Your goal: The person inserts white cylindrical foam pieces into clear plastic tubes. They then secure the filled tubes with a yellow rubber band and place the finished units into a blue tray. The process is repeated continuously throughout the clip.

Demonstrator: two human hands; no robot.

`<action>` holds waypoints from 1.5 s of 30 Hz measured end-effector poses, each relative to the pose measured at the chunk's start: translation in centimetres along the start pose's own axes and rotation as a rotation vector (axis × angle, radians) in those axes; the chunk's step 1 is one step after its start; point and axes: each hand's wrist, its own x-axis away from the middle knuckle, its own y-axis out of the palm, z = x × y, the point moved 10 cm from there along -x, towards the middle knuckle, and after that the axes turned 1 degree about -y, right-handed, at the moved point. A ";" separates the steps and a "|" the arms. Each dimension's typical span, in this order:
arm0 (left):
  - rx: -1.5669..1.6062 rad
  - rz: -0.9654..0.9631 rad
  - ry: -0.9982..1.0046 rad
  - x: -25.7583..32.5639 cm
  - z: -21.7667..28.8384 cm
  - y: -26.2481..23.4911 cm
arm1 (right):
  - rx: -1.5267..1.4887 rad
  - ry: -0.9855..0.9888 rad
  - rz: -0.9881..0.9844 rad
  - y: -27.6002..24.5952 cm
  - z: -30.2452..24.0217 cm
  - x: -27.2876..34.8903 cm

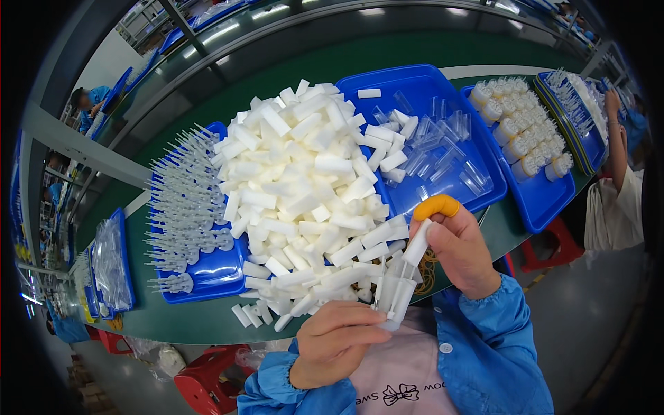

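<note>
While the left hand (339,340) grips a clear plastic holder (399,302) by its near end, the right hand (458,250), just far-right of it, pinches a white foam stick (417,243); long axis slants near-left to the holder's far end. Can't tell if tip's inside. Foam pile (294,169) beyond, left; blue tray (432,77) farther, right.

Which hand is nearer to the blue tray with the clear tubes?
Right. The right hand, gripping a white cylinder, is just by the blue tray's near edge; the left hand, holding a clear cup, is lower, farther left and farther away.
</note>
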 end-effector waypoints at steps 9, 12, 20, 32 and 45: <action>-0.003 0.001 -0.071 -0.7 -0.5 0.2 | 0.100 0.007 -0.114 0.6 -0.3 0.4; 0.003 -0.004 -0.058 -0.7 -0.2 0.2 | 0.145 0.001 -0.132 0.2 -0.8 0.3; 0.010 0.088 -0.095 -0.8 -0.2 -0.2 | 0.349 -0.153 -0.241 3.1 -0.1 1.8; 0.122 -0.014 -0.275 0.0 -3.1 0.1 | 0.111 0.016 -0.068 1.5 1.8 2.2; -0.065 0.006 -0.173 -1.0 -1.7 0.4 | 0.102 0.066 -0.063 1.6 2.6 2.3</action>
